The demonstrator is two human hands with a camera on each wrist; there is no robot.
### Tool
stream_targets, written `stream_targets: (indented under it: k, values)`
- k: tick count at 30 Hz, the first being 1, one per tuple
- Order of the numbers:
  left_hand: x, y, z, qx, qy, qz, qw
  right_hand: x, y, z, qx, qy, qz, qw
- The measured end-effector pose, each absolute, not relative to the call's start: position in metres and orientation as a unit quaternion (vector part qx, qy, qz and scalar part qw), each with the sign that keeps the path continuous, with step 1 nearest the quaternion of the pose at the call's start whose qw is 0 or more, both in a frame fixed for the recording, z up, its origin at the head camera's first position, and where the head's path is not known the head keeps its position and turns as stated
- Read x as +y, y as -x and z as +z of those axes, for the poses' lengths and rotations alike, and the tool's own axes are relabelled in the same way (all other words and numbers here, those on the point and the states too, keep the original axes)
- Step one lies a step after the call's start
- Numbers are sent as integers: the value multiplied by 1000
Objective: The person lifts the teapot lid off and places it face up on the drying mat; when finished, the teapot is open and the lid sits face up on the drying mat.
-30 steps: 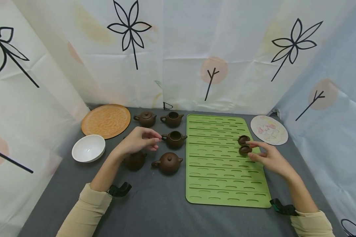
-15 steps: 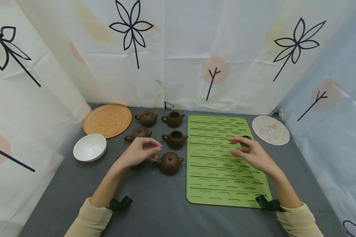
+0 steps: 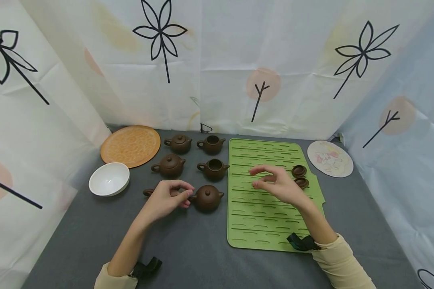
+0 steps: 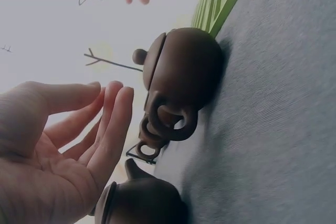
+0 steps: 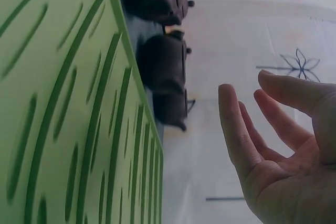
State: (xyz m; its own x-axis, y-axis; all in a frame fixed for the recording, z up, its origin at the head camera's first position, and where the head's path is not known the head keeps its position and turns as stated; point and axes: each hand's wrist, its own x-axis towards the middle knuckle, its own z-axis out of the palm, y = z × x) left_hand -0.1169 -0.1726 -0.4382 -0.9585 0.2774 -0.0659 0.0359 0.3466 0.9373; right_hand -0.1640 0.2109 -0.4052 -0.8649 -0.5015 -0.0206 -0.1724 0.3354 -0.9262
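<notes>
Teapots (image 3: 179,145), six by my count, stand upright on the grey table (image 3: 195,261), in three rows of two. Three of them wear clearly a lid, and two at the back right and middle right (image 3: 214,170) are without lids. The sixth, front left pot (image 4: 149,203) is mostly covered by the left hand (image 3: 165,200) from above, so I cannot tell surely about its lid.

This hand is relaxed and grips nothing; its fingers are softly bent above that pot, near the handle of the front right pot (image 3: 207,198) but apart from it.

The right hand (image 3: 279,187) is also without any object, fingers loosely bent in the air over the one green mat (image 3: 260,228). Two small loose lids (image 3: 299,171) lie on this mat near its right edge, just beside each other.

Around I count one white bowl (image 3: 109,179) and one orange round mat (image 3: 130,146) at left, and one pale round mat (image 3: 330,159) with printed picture at right.
</notes>
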Motion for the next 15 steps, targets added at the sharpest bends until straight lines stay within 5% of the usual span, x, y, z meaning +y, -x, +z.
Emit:
stream_targets:
  k: [15]
  values:
    - [-161,99,-458,830,-28,552,78,125,175,-423,733,279,-580,221]
